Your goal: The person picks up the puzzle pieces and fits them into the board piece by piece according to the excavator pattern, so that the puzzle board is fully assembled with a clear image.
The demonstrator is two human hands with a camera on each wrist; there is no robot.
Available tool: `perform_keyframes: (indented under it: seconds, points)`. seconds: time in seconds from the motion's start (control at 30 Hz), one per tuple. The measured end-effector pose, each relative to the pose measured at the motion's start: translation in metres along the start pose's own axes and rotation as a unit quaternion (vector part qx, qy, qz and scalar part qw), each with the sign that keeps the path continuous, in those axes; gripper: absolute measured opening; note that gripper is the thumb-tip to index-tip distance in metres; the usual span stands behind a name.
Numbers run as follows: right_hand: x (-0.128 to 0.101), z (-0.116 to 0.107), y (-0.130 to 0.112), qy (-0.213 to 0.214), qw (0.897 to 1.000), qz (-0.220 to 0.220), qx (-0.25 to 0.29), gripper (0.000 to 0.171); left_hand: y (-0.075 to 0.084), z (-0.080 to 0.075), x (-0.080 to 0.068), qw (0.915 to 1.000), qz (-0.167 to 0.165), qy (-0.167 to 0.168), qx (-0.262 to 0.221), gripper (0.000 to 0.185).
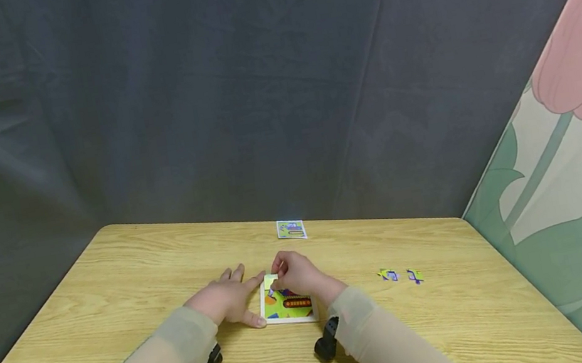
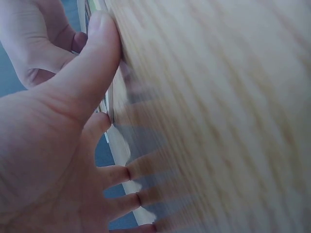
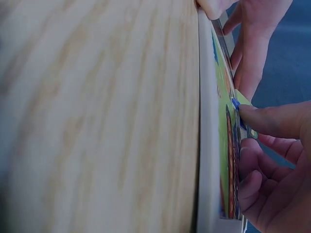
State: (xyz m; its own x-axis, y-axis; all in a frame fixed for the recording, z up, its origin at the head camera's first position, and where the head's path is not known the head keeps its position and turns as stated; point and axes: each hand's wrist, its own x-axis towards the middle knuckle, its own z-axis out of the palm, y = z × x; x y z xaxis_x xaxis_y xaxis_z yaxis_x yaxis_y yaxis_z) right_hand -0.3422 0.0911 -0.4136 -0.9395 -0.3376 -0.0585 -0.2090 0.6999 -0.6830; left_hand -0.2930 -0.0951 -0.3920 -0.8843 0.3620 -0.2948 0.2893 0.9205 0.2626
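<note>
Head view: from my remote post I see the square white-rimmed picture tray (image 1: 290, 320); along its left edge the left hand (image 1: 231, 297), fingers spread, seemingly steadies it. Over it, the right hand (image 1: 298, 275) pinches a small yellow-green-and-blue piece (image 3: 241, 98), presumably for precise handling.

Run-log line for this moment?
left hand: touching puzzle tray | right hand: pinching puzzle piece at tray | loose pieces: right of tray | picture card: beyond tray

Right hand (image 3: 284, 187) pinches what seems a puzzle piece (image 3: 243, 98) at the pale-rimmed board (image 3: 209, 145)
</note>
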Motion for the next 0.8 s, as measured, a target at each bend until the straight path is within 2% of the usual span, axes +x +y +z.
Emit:
perform_keyframes:
  seconds: [0.23, 0.47, 0.67, 0.8]
  points:
    - [-0.001, 0.002, 0.0, -0.006, 1.0, -0.006, -0.027, 0.021, 0.0, 0.001, -0.001, 1.0, 0.002, 0.001, -0.002, 0.098]
    - [-0.002, 0.001, -0.002, -0.019, 0.999, -0.02, -0.046, 0.013, -0.001, 0.002, 0.0, 1.0, 0.005, 0.002, 0.001, 0.098]
    - [-0.008, -0.007, -0.008, -0.025, 0.997, -0.041, -0.063, 0.005, 0.001, 0.0, -0.001, 1.0, 0.006, 0.0, -0.004, 0.097]
    - [-0.014, -0.016, -0.008, -0.037, 0.997, -0.044, -0.059, 0.008, 0.002, -0.001, -0.002, 0.9999, 0.004, -0.001, -0.009, 0.097]
